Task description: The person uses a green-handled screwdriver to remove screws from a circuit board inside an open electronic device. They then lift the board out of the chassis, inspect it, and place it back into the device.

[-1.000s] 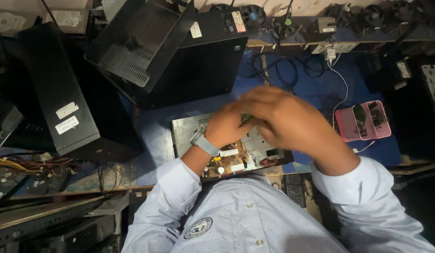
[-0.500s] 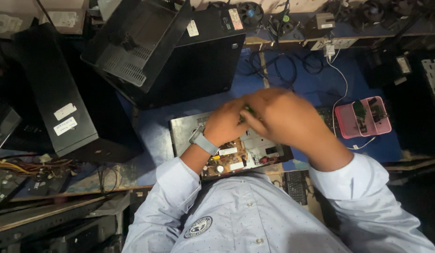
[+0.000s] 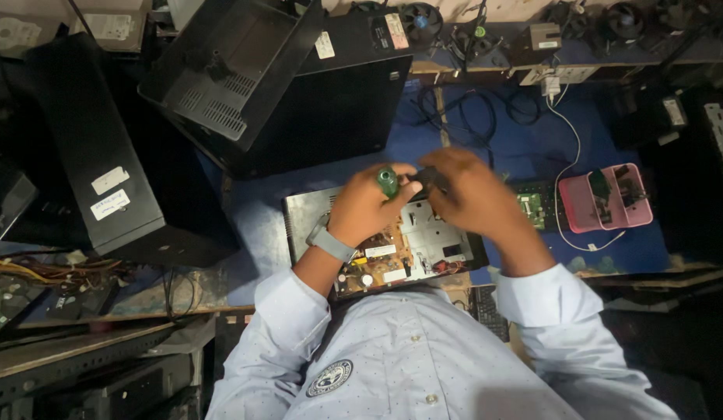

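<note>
A tall black computer case (image 3: 89, 148) lies at the far left, with a second open case (image 3: 283, 85) leaning behind the work. In the middle, an opened metal chassis with a circuit board (image 3: 392, 249) rests on the blue bench (image 3: 493, 148). The left hand (image 3: 369, 206) is closed round a green-handled screwdriver (image 3: 388, 182) above the board. The right hand (image 3: 474, 198) curls beside it, touching something dark; its grip cannot be made out. A pink tray (image 3: 602, 198) sits further right.

Dim, murky light with deep shadows at the edges, slight motion blur on the right hand (image 3: 474, 194).
</note>
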